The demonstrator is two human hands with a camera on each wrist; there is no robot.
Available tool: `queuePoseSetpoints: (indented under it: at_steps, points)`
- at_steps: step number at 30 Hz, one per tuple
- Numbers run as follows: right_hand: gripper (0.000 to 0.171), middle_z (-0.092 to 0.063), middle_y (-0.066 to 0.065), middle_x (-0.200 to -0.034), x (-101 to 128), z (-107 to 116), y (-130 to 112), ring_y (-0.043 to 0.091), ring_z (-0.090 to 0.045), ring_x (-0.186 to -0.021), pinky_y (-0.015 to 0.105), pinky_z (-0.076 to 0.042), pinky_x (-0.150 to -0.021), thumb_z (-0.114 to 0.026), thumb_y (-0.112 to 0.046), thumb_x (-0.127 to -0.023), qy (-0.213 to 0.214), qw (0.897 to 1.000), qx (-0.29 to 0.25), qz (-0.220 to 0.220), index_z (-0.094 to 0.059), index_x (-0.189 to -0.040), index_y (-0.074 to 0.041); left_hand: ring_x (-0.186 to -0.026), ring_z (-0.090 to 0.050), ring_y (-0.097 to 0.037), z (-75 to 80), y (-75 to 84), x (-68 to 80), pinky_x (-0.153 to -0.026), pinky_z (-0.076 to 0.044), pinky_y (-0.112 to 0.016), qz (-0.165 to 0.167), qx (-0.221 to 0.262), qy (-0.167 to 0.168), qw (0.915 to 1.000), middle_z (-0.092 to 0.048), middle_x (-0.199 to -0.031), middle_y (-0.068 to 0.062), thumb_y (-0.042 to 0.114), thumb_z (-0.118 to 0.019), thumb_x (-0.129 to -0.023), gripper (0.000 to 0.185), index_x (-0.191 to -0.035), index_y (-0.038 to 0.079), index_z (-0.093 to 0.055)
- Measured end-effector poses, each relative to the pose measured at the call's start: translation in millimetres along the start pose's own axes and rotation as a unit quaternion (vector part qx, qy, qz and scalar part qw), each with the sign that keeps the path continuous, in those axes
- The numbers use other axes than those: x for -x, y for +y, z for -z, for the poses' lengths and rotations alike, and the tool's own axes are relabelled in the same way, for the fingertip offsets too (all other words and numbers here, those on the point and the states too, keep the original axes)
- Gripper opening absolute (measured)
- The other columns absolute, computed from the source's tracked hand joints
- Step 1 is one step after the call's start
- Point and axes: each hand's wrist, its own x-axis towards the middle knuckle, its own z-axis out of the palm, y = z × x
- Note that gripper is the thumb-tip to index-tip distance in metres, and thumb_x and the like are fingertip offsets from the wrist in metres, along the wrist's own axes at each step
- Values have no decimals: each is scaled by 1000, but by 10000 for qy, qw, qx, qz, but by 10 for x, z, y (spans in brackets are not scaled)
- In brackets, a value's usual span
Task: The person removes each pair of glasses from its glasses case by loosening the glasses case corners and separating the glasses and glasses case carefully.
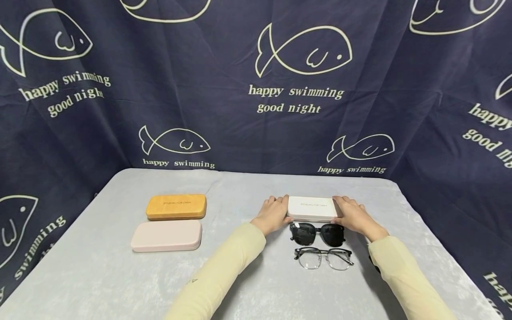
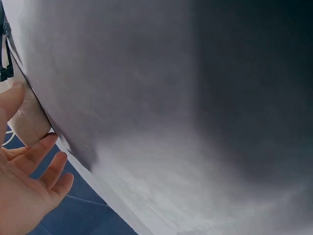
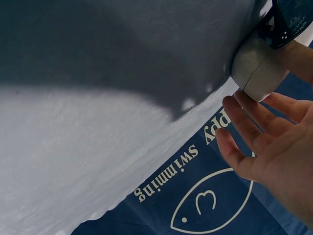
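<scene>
Cream sleeves [image 1: 224,271] reach in from the near edge of the grey cloth-covered table [image 1: 100,275]. Clear-lensed thin-framed spectacles [image 1: 324,258] lie nearest the wrists, with black plastic sunglasses [image 1: 318,234] just beyond them. At the fingertips sits a closed white rectangular glasses case [image 1: 313,208]. Left hand [image 1: 273,216] rests against its left end, right hand [image 1: 356,216] against its right end; fingers [image 3: 244,122] are relaxed and slightly spread, touching, not curled round. Well left of the left fingers lie a tan case [image 1: 176,206] and a pink case [image 1: 166,236].

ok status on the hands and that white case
Left hand and right hand open, touching white case ends. Case closed, flat on table. Sunglasses just in front.
</scene>
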Motion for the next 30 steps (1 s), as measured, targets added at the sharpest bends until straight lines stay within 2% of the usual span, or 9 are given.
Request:
queuePoseSetpoints:
  at_steps: [6, 16, 30]
  points:
    - [70, -48, 32, -121, -12, 1, 0, 48, -46, -108, 57, -37, -77, -75, -21, -73, 17, 10000, 42, 25, -42, -127, 8, -104, -50, -22, 0, 20, -13, -90, -40, -34, 27, 67, 51, 10000, -59, -119, -6, 41, -59, -85, 57, -128, 8, -41]
    - [70, -49, 31, -120, -15, 27, -26, 46, -47, -108, 58, -37, -78, -76, -21, -71, 135, 9998, 77, 95, -43, -127, 7, -105, -50, -21, 1, 31, -12, -91, -40, -33, 72, -147, 64, 9998, -58, -121, -6, 41, -59, -85, 59, -130, 6, -40]
    - [69, -52, 28, -118, -21, 94, -127, 44, -49, -106, 56, -38, -76, -76, -23, -72, 341, 9987, 189, 332, -44, -126, 6, -104, -51, -23, 113, -84, 83, -92, -41, -35, -178, -113, 452, 9988, -60, -119, -9, 38, -63, -83, 61, -128, 2, -43]
